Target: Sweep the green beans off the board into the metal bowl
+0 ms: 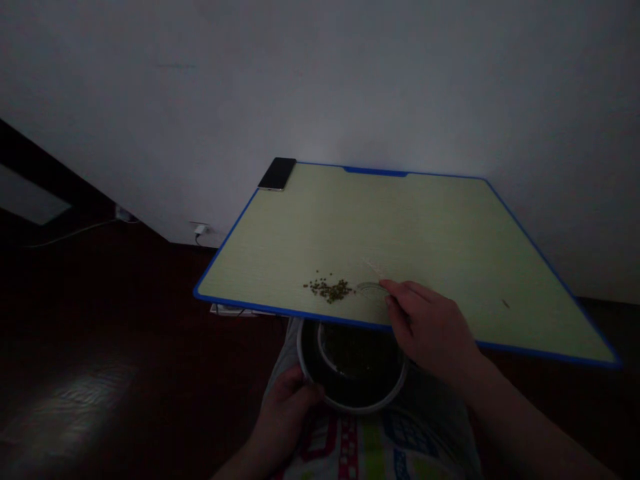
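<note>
A loose pile of small greenish seeds (333,289) is spread on the pale tabletop (425,227), close to its blue near edge (280,311) and left of the middle. The pile is drawn out from left to right, roughly along that edge, with a few seeds scattered singly on its far side. By the right hand (433,327), a thin see-through piece (373,288), apparently a protractor, is held at its right end, the thumb and forefinger being closed together on it. Its curved part is pointed leftward at the pile, and its tip is seen just beside the rightmost seeds; whether they are touched cannot be told. The seeds are thus placed directly to the left of the right-hand grip, with the clear piece between. The piece's full outline is too faint to be traced. Below the near edge, a round bowl (395,393) with dark contents is set over the lap, partly hidden by the tabletop. Its left rim is gripped by the left hand (287,407), which is placed lower and farther from the seeds than the right fingertips are. At the far left corner, a phone (277,174) is laid flat.
</note>
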Demonstrator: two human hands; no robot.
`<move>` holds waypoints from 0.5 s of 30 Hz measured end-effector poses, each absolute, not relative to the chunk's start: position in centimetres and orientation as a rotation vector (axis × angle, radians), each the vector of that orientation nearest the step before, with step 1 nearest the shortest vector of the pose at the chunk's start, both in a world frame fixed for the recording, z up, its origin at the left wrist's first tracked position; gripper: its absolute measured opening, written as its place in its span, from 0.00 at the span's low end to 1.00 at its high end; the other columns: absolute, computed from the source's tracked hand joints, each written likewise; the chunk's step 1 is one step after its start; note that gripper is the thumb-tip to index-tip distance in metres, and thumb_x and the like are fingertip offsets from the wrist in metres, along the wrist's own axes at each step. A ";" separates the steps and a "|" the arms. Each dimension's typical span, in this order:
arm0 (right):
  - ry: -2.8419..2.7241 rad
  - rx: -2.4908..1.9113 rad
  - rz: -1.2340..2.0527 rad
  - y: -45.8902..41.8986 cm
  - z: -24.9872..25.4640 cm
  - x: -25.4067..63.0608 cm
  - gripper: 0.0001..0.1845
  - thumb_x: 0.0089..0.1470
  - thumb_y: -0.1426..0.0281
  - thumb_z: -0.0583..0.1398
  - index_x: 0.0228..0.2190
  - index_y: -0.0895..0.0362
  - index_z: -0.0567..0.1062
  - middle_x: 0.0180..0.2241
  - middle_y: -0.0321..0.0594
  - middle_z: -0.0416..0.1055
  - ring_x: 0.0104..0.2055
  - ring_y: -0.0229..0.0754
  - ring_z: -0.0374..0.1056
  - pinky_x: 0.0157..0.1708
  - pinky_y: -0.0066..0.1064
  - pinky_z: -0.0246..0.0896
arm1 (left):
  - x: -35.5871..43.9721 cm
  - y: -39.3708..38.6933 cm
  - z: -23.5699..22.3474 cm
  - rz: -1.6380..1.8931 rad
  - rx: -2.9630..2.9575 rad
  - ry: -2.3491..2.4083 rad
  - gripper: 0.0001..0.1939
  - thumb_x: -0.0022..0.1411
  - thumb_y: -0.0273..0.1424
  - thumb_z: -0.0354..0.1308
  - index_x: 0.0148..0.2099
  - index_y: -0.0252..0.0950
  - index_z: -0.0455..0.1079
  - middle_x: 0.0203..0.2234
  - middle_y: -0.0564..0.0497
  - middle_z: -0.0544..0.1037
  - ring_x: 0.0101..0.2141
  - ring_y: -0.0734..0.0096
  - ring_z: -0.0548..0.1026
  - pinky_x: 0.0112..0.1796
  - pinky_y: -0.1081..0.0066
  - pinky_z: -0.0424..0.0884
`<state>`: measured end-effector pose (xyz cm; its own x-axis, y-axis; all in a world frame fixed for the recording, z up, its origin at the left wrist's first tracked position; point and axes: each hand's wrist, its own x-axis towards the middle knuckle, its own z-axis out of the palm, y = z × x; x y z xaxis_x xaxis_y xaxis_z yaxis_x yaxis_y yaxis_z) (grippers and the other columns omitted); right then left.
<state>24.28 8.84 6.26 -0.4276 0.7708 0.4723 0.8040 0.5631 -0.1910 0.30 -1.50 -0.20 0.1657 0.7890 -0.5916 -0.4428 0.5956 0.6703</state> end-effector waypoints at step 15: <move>-2.261 -1.378 -0.195 9.3 5.9 24.5 0.19 0.70 0.74 0.54 0.52 0.63 0.83 0.38 0.51 0.84 0.34 0.50 0.80 0.33 0.40 0.78 | 0.3 -1.3 0.7 0.907 0.403 1.093 0.06 0.47 0.31 0.71 0.31 0.39 0.85 0.29 0.49 0.91 0.37 0.44 0.88 0.46 0.54 0.80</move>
